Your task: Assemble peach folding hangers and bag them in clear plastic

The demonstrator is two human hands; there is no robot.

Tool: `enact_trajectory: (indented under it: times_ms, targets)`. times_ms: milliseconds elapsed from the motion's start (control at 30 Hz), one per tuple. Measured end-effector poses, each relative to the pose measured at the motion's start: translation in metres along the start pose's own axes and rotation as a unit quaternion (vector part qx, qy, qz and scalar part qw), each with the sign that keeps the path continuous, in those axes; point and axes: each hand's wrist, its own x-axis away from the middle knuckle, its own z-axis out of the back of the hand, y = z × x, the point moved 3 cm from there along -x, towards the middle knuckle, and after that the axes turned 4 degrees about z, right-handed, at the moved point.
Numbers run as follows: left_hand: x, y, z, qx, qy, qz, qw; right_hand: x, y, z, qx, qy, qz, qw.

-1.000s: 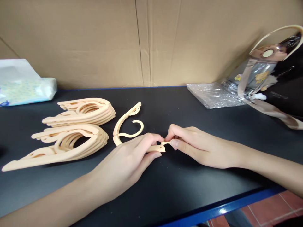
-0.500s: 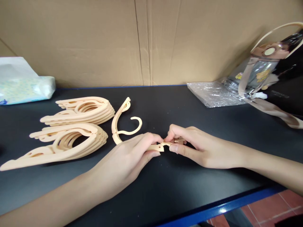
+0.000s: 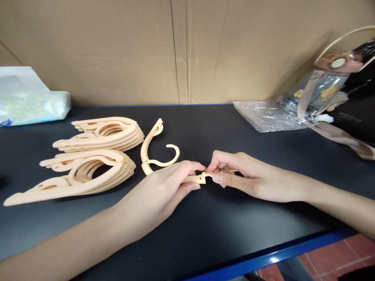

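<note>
Over the middle of the dark table, my left hand (image 3: 168,185) pinches a cream plastic hanger arm (image 3: 196,179), whose end with a small hole shows past the fingertips. Facing it, my right hand (image 3: 249,175) grips a thin, curved cream hanger piece (image 3: 209,174) between thumb and fingers. The two pieces meet or nearly meet between my fingertips; whether they are joined I cannot tell. Beyond my left hand lies a folding hanger (image 3: 146,148) with its hook (image 3: 172,156) turned right, its near end hidden by that hand.
Two nested stacks of folded cream hangers, a far stack (image 3: 117,138) and a near stack (image 3: 96,187), lie on the left. A tissue pack (image 3: 35,105) is at the back left. Clear plastic wrap (image 3: 263,115) and a strapped bottle (image 3: 325,89) are back right. Cardboard (image 3: 123,50) stands behind.
The view has shifted slightly, so most things appear a little further right and higher. Both hands keep their grips, with only small finger movement at the joint between the pieces.
</note>
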Motion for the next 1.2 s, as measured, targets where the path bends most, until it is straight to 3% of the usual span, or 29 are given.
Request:
enact_trajectory:
  times_ms: [567,1200]
  targets:
    - [-0.0013,0.0008,-0.0008,0.018,-0.010,-0.013,1.000,0.0007,-0.0004,-0.0025,0.015,-0.027,0.017,0.999]
    - [0.0007,-0.0054,-0.0023,0.052,-0.017,0.054,0.997,0.0008,-0.0018,-0.0066,0.084,-0.030,0.028,0.996]
